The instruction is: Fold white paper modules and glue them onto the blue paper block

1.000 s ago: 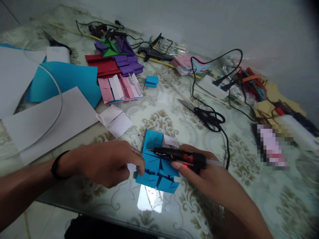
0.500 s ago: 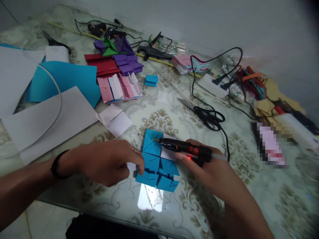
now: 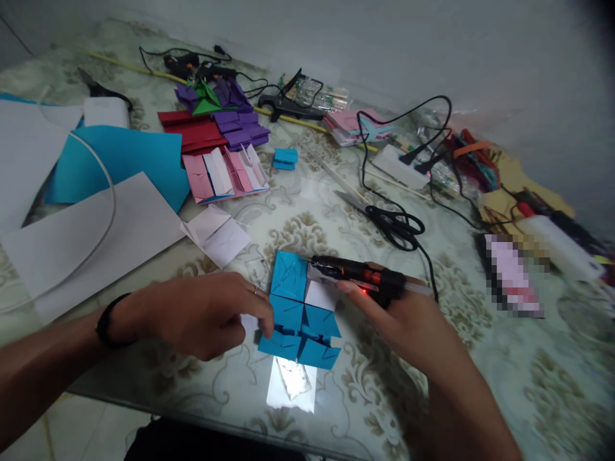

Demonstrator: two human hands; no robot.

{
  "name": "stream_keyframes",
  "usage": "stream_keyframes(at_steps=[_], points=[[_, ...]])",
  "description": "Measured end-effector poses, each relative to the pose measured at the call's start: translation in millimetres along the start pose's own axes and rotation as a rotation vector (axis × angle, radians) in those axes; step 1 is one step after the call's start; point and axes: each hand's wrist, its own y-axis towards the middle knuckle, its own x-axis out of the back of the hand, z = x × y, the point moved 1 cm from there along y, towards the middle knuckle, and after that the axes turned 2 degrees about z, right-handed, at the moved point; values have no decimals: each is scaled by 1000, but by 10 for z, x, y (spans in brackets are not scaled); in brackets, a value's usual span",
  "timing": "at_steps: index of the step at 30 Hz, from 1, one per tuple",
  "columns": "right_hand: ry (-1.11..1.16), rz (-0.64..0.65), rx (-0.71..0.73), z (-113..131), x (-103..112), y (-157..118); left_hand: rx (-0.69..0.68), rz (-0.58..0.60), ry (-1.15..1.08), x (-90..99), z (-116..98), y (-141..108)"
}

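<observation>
My right hand [image 3: 403, 307] is wrapped round a black glue gun [image 3: 360, 275] with a small red light and a pale glue stick at its rear. Its nozzle points left, at the upper right corner of a blue folded paper piece [image 3: 288, 317]. Thin glue strands seem to lie across that piece's upper left square. A white square of paper [image 3: 321, 296] shows beneath the gun, beside the blue squares. My left hand [image 3: 211, 314], with curled fingers, a ring and a black wristband, holds the blue piece down by its left edge with the index finger.
Black-handled scissors [image 3: 394, 224] lie behind my right hand, near the gun's cord. White folded paper [image 3: 218, 234], pink-and-white folded paper [image 3: 225, 174] and a blue sheet [image 3: 120, 163] lie to the left. A power strip [image 3: 398, 165] and a small blue piece [image 3: 285, 159] are further back.
The glue gun's nozzle has moved from inside the upper left blue square to its upper right corner. My left hand stays on the paper. The whole view has shifted slightly.
</observation>
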Motion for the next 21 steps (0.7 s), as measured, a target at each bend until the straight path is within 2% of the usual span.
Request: stream_keyframes(at_steps=[5,12,21], points=[[-3,3,3,-28,24,-11,-34,-35,21,-13,37,5],[-18,60,72,-21,79,-39,-21,-21,9,0,24,4],[-24,98,92,-40,141,-73,-15,-11,-26,5,36,9]])
